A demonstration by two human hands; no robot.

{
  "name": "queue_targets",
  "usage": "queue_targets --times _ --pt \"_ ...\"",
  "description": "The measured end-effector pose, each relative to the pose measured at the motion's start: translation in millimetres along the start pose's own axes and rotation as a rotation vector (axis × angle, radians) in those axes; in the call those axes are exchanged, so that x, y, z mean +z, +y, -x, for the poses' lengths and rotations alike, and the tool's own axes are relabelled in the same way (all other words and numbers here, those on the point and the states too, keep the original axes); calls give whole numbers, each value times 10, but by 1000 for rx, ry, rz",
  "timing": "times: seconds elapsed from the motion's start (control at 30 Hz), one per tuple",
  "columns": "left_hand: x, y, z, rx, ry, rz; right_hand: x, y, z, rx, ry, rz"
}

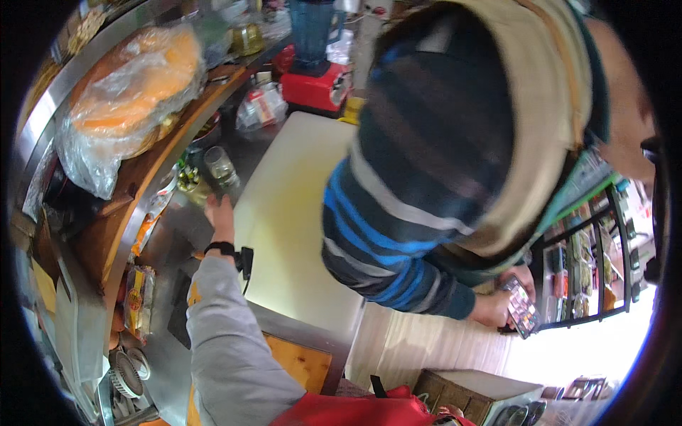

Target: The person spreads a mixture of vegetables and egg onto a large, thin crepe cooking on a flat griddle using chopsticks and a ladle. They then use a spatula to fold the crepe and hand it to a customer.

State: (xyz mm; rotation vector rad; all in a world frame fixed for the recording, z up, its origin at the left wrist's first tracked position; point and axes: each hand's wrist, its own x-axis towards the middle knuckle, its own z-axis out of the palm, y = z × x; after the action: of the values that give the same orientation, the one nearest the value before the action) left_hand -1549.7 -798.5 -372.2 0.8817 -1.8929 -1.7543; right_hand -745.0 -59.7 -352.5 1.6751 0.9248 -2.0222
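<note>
My left hand [222, 219], in a grey sleeve with a black band at the wrist, reaches over the metal counter along the left edge of a white cutting board [291, 213]. Its blurred fingers look stretched out and apart, with nothing visible in them. Just beyond the fingertips is a clear drinking glass [220, 165]; I cannot tell whether they touch it. Left of the glass lie small green and yellowish items [188, 177], too blurred to name. My right hand is out of view.
A co-worker in a striped sweater [419, 241] leans across the board's right side, holding a phone [522, 309]. A red-based blender [316, 85] stands beyond the board. Left, a raised wooden shelf [122, 245] carries a plastic-wrapped orange bundle [142, 85]. Brushes [126, 375] lie lower left.
</note>
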Motion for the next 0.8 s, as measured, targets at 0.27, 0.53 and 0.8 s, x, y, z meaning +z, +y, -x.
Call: queue_targets --times 0.27,0.53,0.8 --pt "-446 406 1753 161 -181 58 694 541 1053 -632 339 1186" --pt "-551 700 4582 453 -584 -164 74 1645 1366 -623 382 925" --pt "-1541 554 7044 485 -1463 -286 -1023 3458 1842 -403 548 840"
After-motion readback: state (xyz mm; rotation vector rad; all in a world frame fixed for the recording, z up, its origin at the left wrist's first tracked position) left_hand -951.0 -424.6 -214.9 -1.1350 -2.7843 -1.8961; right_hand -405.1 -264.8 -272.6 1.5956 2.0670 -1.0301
